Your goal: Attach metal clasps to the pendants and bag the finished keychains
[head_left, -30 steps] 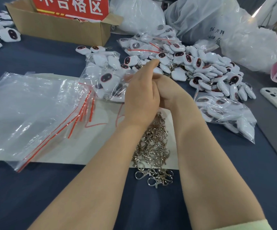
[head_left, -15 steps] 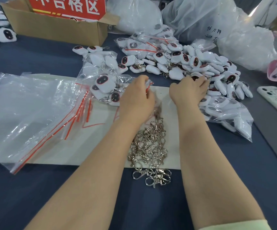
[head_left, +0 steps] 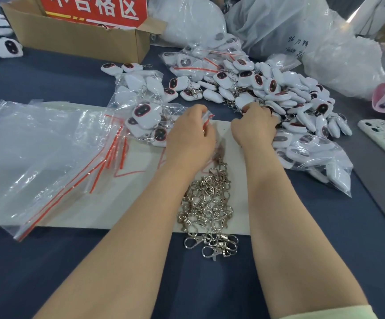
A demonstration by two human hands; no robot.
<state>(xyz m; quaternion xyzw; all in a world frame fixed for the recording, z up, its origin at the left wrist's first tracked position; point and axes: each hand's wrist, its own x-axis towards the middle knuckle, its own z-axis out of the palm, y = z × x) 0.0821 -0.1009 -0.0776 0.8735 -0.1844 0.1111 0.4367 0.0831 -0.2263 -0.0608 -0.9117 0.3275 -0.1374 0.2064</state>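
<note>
Hand L [head_left: 189,138] pinches 1 zip bag [head_left: 138,97]; hand R [head_left: 255,126] in 1 pendant pile [head_left: 279,88], grip unclear.

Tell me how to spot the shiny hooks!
Find the white sheet on the dark blue table. The metal clasps lie heaped toward its near edge, some spilling onto the table. They alone are silver and shiny; their neighbours are white pendants and clear bags.
</note>
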